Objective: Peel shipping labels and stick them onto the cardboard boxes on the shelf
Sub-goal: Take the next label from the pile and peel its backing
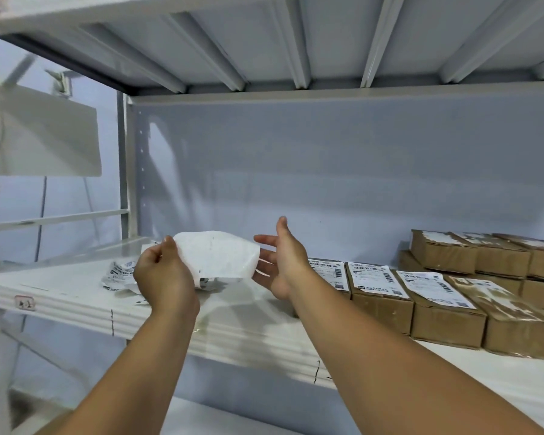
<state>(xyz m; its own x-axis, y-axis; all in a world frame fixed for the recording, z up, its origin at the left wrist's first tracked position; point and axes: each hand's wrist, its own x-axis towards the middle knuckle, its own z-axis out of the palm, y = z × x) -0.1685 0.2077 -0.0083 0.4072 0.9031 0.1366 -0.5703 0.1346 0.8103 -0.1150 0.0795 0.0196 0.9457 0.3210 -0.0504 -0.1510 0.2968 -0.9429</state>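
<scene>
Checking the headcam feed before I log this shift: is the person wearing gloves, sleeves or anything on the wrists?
Nothing is worn that shows. The left hand and right hand are bare, with no gloves, rings or tape visible. Both forearms are bare to the bottom edge of the picture: no sleeves, watch, bands, cables or markings.

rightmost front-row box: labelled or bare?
Bare. The rightmost front box shows only torn white residue on top; the three boxes left of it carry printed labels.
</scene>
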